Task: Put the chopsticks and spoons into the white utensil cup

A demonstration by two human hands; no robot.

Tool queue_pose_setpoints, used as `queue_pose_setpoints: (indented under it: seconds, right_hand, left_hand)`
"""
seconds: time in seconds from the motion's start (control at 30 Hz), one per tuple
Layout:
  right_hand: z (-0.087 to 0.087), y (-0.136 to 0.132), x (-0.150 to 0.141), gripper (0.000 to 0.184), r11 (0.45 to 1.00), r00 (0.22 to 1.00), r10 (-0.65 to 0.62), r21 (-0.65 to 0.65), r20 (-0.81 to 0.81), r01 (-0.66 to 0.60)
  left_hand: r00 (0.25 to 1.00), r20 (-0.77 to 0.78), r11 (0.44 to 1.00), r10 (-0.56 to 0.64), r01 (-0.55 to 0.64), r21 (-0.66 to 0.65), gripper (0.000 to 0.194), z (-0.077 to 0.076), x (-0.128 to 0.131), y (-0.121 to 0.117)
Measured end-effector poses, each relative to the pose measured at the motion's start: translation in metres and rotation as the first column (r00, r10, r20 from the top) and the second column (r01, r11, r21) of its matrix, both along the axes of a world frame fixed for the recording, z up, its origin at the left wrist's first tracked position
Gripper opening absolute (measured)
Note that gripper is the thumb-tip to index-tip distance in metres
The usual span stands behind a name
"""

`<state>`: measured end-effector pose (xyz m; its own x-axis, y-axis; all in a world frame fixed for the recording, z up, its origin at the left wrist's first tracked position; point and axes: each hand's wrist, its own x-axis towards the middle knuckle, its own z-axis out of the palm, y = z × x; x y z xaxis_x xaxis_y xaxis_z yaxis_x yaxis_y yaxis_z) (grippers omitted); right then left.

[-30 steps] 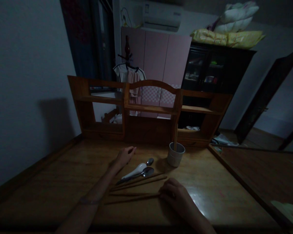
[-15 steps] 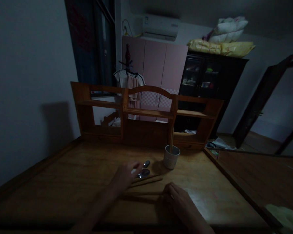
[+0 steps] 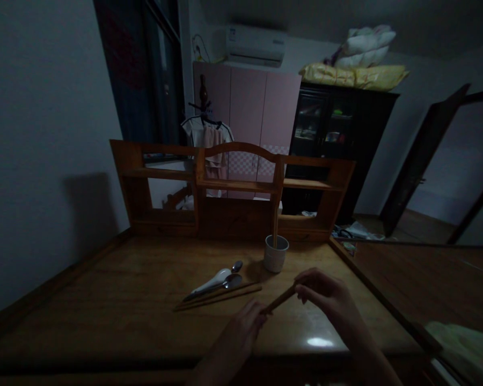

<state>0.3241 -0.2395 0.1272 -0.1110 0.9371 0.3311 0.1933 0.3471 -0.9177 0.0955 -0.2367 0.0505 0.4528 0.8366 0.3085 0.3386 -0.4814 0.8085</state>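
Note:
My right hand point(image 3: 324, 289) is closed on one end of what looks like a pair of chopsticks point(image 3: 280, 299), raised above the desk. My left hand point(image 3: 245, 323) is closed around the other, lower end. Further left, two more chopsticks point(image 3: 233, 294) lie on the desk. Beside them rest a white spoon point(image 3: 214, 281) and a metal spoon point(image 3: 232, 281), with another metal spoon's bowl point(image 3: 237, 266) showing just behind. A light grey cup point(image 3: 274, 260) stands upright beyond my hands, with chopsticks point(image 3: 276, 225) standing in it.
The wooden desk point(image 3: 116, 305) has a low shelf unit point(image 3: 237, 186) along its back edge. A wall point(image 3: 44, 161) borders the left side. At the lower right, pale cloth point(image 3: 462, 348) lies beyond the desk's edge. The room is dim.
My right hand has lifted the chopsticks off the desk and moved up and right. My left hand has come away from the spoons, down and right, and taken the other end.

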Motion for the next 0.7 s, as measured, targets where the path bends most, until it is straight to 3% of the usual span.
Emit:
queue_pose_setpoints:
  seconds: [0.1, 0.23, 0.43, 0.7]
  right_hand:
    - [0.011, 0.004, -0.01, 0.026, 0.995, 0.996, -0.069, 0.065, -0.059, 0.072]
    - [0.022, 0.006, -0.024, 0.022, 0.987, 0.997, -0.066, 0.143, -0.045, 0.072]
    - [0.031, 0.007, -0.036, 0.016, 0.972, 0.998, -0.051, 0.233, 0.039, 0.04]
    - [0.028, 0.01, -0.045, 0.019, 0.97, 0.994, -0.008, 0.244, 0.11, -0.019]
  left_hand:
    - [0.984, 0.178, 1.0, -0.008, 0.012, -0.019, 0.031, 0.003, 0.019, 0.004]
    - [0.94, 0.339, 0.996, 0.018, 0.012, -0.087, 0.026, 0.004, 0.038, 0.01]
    - [0.89, 0.45, 0.984, 0.078, 0.004, -0.177, 0.022, 0.002, 0.044, 0.017]
    - [0.828, 0.542, 0.946, 0.146, 0.043, -0.321, 0.02, -0.015, 0.041, 0.026]
